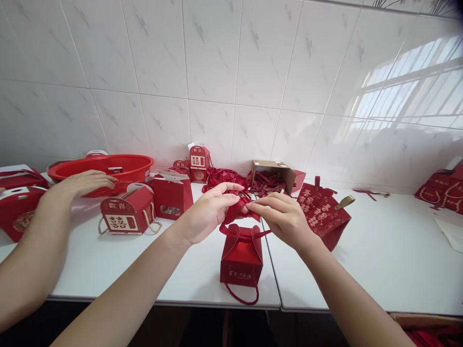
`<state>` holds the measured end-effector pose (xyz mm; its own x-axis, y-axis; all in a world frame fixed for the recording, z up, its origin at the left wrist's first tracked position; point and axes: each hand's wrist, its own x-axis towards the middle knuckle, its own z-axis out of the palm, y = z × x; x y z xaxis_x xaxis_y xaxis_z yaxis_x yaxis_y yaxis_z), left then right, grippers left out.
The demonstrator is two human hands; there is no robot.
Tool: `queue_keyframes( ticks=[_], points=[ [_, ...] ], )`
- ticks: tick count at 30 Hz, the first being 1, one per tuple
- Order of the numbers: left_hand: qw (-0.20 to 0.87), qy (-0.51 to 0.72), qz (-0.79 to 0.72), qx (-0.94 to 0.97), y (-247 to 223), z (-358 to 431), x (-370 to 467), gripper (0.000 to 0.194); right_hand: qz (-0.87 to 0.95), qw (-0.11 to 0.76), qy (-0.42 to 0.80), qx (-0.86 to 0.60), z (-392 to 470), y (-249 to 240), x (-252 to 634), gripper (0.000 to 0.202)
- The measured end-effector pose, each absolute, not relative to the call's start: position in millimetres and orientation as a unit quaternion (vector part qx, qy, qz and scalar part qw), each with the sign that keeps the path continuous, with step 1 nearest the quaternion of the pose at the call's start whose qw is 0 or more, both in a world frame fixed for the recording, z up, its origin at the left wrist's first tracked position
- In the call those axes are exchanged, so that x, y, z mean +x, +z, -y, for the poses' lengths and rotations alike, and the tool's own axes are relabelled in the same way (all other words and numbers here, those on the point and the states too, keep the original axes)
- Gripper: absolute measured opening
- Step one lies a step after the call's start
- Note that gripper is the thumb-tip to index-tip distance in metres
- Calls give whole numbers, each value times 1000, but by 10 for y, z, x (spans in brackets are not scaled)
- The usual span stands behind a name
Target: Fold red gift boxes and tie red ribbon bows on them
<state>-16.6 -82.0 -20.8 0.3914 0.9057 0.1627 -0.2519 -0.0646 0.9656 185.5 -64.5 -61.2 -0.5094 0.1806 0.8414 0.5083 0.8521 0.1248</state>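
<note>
A small red gift box (241,260) stands near the table's front edge, its cord handle hanging over the front. A red ribbon (235,212) runs through the top flaps of the box and up into both hands. My left hand (213,209) is closed on the ribbon above the box, thumb and fingers pinched. Beside it my right hand (284,217) pinches the ribbon too, its fingertips almost meeting those of the left. The exact fold between the fingertips is partly hidden.
Another person's hand (87,183) reaches from the left to a red plastic basket (104,164). Red gift boxes (126,212) stand to the left. A cardboard box (273,166) of ribbons lies behind, red gift bags (325,214) to the right. A seam (273,270) divides the white tables.
</note>
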Motion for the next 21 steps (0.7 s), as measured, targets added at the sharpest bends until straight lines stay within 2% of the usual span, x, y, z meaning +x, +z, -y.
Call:
queue_keyframes(
  ticks=[3,6,8,11,14,16,18,21],
  points=[
    [514,487,-307,636,-267,881,-128,37,824,504,-160,-205,664,-673,1794,35],
    [280,529,-365,713,-349,926,-113,45,743,601,-117,-271,765,-732,1741,28],
    [136,549,-410,715,-439,926,-197,39,668,646,-80,-361,878,-809,1803,16],
    [9,537,-496,682,-671,888,-551,25,554,638,-20,-534,1078,-1060,2126,23],
    [-24,436,-597,673,-984,850,-1057,17,472,515,8,-716,1243,-1424,2566,25],
    [22,365,-629,687,-1170,845,-1307,16,473,431,61,-766,1290,-1617,2763,25],
    [39,343,-619,705,-1287,853,-1386,15,489,416,80,-763,1272,-1694,2812,28],
    [56,390,-576,717,-1322,850,-1185,20,522,468,50,-711,1158,-1589,2640,45]
  ],
)
